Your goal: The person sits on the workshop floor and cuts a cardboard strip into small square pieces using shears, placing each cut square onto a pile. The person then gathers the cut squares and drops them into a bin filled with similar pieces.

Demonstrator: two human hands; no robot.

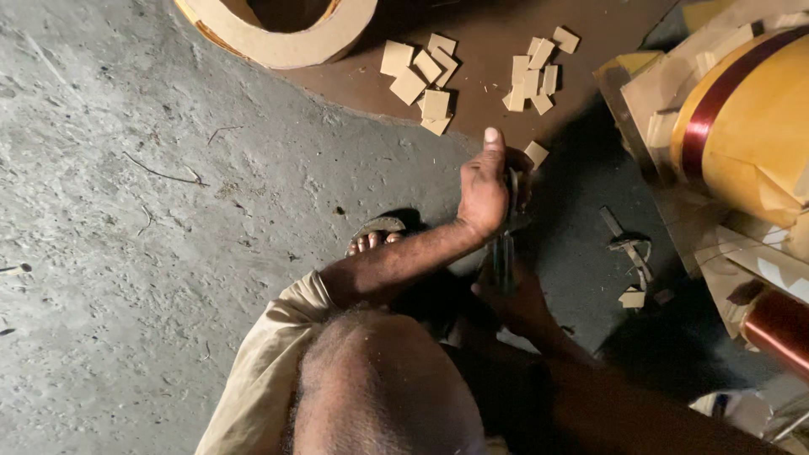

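My left hand point(484, 190) is closed, thumb pointing up, around the top of a dark metal cutting tool point(505, 253) that stands roughly upright. My right hand point(516, 302) is below it in shadow, wrapped around the tool's lower end. Whether a card piece sits in the tool is hidden by my fingers. Just beyond my left hand a single tan card piece point(536, 153) lies on the floor. Farther off, two heaps of tan cut card pieces point(425, 80) point(535, 76) lie on a brown board point(489, 34).
A thick cardboard ring point(278, 38) stands at the top. At the right are a large yellow paper-wrapped coil with a red-brown band point(742, 109) and a copper-coloured coil point(779, 324). A small metal tool point(632, 251) lies on the grey concrete floor point(126, 211). A sandalled foot point(375, 238) shows beside my arm.
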